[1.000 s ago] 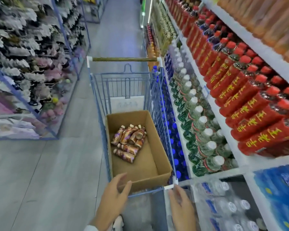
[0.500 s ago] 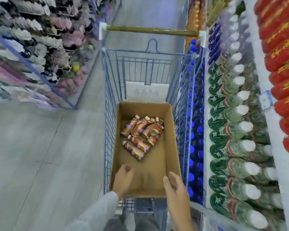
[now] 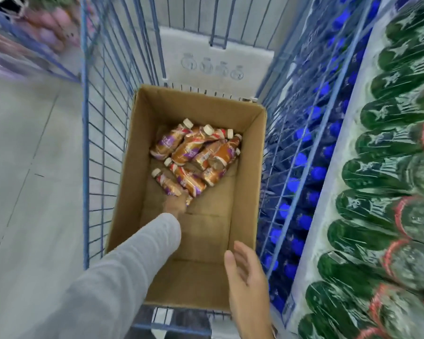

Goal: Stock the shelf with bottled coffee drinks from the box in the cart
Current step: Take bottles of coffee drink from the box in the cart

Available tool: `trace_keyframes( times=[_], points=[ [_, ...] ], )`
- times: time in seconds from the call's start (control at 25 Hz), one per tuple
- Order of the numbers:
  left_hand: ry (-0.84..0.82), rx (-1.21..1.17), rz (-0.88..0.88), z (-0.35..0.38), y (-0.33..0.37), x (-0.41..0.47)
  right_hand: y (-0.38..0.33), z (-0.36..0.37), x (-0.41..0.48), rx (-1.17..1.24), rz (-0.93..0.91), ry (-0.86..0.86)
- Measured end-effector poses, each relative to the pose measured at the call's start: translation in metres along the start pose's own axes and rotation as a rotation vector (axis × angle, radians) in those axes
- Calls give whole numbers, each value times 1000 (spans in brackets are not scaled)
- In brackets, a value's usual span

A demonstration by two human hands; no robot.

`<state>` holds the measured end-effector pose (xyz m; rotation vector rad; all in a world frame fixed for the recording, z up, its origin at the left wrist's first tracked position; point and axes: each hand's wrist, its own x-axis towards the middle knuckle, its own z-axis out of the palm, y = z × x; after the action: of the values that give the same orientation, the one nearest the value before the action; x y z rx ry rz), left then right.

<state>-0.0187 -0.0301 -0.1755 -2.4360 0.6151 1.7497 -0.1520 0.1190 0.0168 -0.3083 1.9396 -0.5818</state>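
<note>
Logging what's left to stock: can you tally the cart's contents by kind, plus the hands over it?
Coffee bottles: about 8 (they lie in an overlapping pile, so the count is not exact)
Cardboard box: 1
Hands: 2, the left hand and the right hand
Total: about 11

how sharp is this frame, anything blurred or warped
Head view: coffee bottles and cardboard box fairly sharp; green bottles at right and upper-left shelving smeared by motion blur; cart wires splay outward from wide-angle distortion; lighting even, no harsh glare.

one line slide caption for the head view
Left hand reaches coffee bottles in the cart's cardboard box; right hand open.
</note>
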Motion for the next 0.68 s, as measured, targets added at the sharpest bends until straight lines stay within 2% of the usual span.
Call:
trace_keyframes(
  times=[0.2,0.32,0.44,0.56,0.68],
  points=[
    [30,-115,14,5,-12,14,4,10,6,-73,-19,-64],
    [-32,-124,39,-20,-27,-18,-17,19,22,-169,-48,-124],
    [-62,-190,142,-55,-52,-71,-45,43,62,-258,-154,-182],
    [-65,-220,209,-86,-78,-121,-67,88,122,-431,-238,-219],
    [-66,-274,176,-104,-93,-150,-72,138,183,-719,-287,-227]
  ],
)
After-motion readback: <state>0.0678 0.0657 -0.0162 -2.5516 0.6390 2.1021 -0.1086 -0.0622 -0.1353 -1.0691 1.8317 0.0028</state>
